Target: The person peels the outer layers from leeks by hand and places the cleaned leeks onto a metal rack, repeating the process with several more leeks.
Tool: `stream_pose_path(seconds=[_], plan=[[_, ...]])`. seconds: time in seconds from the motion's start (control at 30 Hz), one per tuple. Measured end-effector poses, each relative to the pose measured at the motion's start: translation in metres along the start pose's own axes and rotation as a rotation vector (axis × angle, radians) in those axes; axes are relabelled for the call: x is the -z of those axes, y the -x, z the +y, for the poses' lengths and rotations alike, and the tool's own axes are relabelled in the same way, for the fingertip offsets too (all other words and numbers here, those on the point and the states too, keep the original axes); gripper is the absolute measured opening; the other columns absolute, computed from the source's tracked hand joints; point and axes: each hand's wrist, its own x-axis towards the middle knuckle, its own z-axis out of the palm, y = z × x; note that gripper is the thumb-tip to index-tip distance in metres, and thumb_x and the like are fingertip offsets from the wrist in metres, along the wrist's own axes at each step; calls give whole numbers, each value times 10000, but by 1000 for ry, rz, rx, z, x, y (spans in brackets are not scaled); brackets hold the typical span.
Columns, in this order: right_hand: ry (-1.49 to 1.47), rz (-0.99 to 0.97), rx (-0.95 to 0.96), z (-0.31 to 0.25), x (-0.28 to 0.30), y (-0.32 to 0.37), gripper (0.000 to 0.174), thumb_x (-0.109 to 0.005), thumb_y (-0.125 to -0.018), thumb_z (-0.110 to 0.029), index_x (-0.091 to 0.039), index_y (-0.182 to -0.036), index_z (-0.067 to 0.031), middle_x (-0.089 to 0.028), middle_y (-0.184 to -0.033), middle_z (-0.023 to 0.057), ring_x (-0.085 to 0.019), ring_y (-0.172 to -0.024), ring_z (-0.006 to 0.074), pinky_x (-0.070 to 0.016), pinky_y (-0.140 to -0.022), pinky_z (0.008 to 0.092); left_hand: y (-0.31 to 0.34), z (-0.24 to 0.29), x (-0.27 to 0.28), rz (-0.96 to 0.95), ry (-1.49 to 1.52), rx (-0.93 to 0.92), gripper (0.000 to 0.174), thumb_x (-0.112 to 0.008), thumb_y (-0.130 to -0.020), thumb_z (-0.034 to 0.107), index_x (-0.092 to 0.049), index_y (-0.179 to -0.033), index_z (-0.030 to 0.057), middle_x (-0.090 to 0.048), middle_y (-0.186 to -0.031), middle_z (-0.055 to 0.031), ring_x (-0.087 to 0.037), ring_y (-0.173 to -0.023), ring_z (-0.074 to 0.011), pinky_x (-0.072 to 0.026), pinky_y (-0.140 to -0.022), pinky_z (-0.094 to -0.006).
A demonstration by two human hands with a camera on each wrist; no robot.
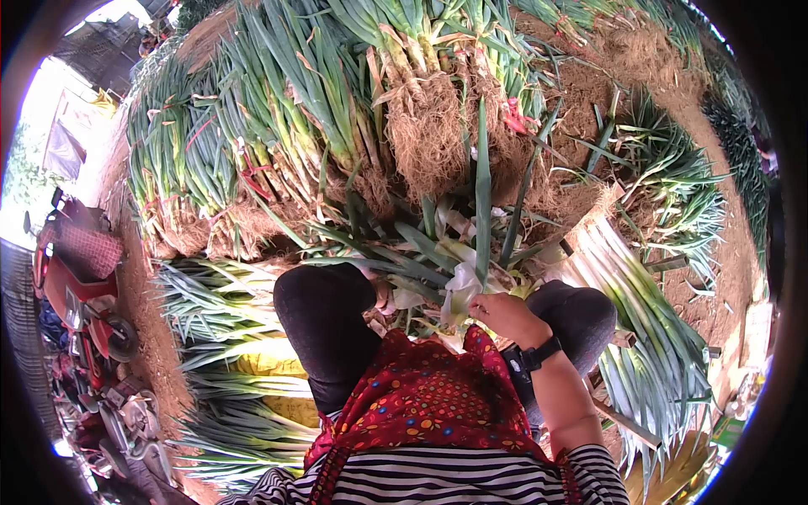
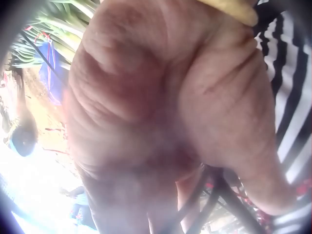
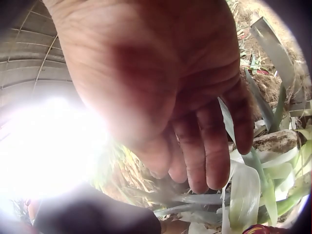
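My right hand (image 1: 509,318), a dark band on its wrist, reaches in between the knees. Its fingertips come right up to pale, peeled onion leaves (image 1: 461,290). In the right wrist view the fingers (image 3: 214,163) hang loose and fairly straight above a translucent pale leaf (image 3: 243,195). My left hand (image 1: 383,296) is low beside the left knee, which partly hides it. The left wrist view has its palm (image 2: 146,97) large, fingers extended downward and thumb apart. A long green leaf (image 1: 483,194) stands up from the scraps in front of both hands.
Tied bunches of long green onions (image 1: 286,109) with shaggy roots (image 1: 425,126) stand ahead. Cleaned green onions (image 1: 627,269) lie at the right, others (image 1: 227,290) at the left by a yellow sack (image 1: 269,360). A red scooter (image 1: 80,290) is parked far left.
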Motion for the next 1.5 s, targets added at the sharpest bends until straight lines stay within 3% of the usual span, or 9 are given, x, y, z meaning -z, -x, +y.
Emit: stream_pose_path(seconds=[0.8,1.37,1.43,1.47,1.5], plan=[[-22,-23,-22,-1,-1,0,271,-522,-882,-339,-610,-976,-101,-651,-862,137,-619,-841,323,-482,-731,422,3,-26,22,151,303,-22,278,-552,-858,274,-571,-838,-3,-626,-726,-138,-602,-607,-218,-513,-571,-301],[31,-68,1,-4,1,-5,274,-521,-878,-346,-611,-1002,-118,-657,-889,100,-622,-851,296,-490,-730,399,-42,4,60,192,486,-127,288,-527,-875,257,-573,-777,-10,-625,-662,-145,-602,-544,-222,-514,-532,-306],[58,-51,24,-6,11,-6,291,-504,-885,-363,-608,-1007,-120,-657,-879,102,-625,-838,300,-492,-721,404,-117,59,174,912,409,-445,273,-482,-846,307,-565,-691,98,-503,-552,-17,-458,-462,-129,-357,-425,-267],[77,-39,35,-13,21,-5,267,-508,-875,-340,-613,-980,-117,-655,-864,114,-625,-831,309,-490,-723,413,-62,155,146,917,480,-608,146,-515,-838,205,-553,-721,127,-487,-569,19,-440,-461,-108,-328,-416,-267],[98,-29,45,-17,30,-4,244,-511,-865,-316,-617,-953,-114,-652,-849,126,-624,-824,317,-488,-726,421,-37,221,136,687,823,-1035,118,-533,-829,109,-517,-712,112,-461,-570,17,-433,-470,-92,-347,-431,-230]])
